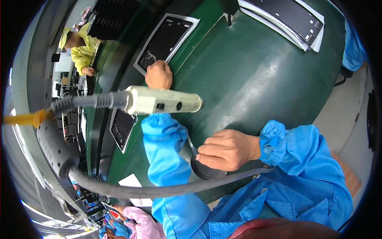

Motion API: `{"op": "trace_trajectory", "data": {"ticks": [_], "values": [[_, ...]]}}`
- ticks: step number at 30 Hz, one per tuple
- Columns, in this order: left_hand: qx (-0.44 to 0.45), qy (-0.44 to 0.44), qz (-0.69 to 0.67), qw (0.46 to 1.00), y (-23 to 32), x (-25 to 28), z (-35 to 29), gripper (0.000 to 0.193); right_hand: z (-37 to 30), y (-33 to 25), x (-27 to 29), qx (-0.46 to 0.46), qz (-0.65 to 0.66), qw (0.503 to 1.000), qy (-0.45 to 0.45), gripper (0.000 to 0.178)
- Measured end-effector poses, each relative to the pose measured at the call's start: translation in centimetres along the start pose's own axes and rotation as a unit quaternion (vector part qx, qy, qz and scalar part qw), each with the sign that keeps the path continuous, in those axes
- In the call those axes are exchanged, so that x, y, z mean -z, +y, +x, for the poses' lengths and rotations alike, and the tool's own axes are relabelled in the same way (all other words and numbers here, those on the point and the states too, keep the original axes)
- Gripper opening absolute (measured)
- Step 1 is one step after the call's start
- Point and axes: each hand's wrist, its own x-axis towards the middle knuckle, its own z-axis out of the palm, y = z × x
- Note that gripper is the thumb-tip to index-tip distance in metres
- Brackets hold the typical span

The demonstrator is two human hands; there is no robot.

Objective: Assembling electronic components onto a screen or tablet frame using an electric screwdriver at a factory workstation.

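Currently, the right hand [230, 149] has thumb and forefinger drawn narrow, apparently holding a thin pale strip-like tool [191, 142]. It runs from the fingertips toward the left sleeve [165, 147]; where its working end lies, cannot tell. Just below the right fingers: a round dark textured disc [206, 169], partly covered by the hand; contact not certain.

Left hand [159, 75]: fingers curled, over the near end of a black panel [165, 38] bordered by a white sheet [185, 36]. Fingertips hidden; cannot tell whether they grip anything or merely rest. The panel extends beyond the left fingers, away from the body, well apart from the right hand.

Handling notes (judgement): left fingers best set lightly at the panel's border, steadying without pressing on its face or creasing the sheet. Right pinch should be firm enough to stop the thin tool rolling, yet loose enough for fine turns; wrist low, near the disc, for steadiness.

Hazard: a cream handheld tool [163, 100] hangs between camera and left wrist, masking part of the arm, its grey cable [159, 192] sweeping across below both hands. Lift the left hand with care so as not to knock it. Sleeve cuffs should stay off the disc.
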Motion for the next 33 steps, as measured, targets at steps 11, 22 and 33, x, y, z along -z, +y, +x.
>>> {"op": "trace_trajectory", "data": {"ticks": [11,22,33], "values": [[-0.085,0.016,-0.076,0.993,-2.1,6.7,-15.2,0.021,-0.5,0.5,0.1,-0.019,0.059,0.997,-0.047,0.023],[-0.007,-0.002,-0.118,0.993,1.1,11.4,-23.8,0.018,-1.0,1.6,-2.3,-0.115,0.085,0.989,-0.048,0.013],[0.121,-0.013,-0.276,0.953,2.3,9.4,-22.7,0.018,-0.2,6.2,-5.3,-0.198,0.016,0.960,-0.197,0.005]]}}
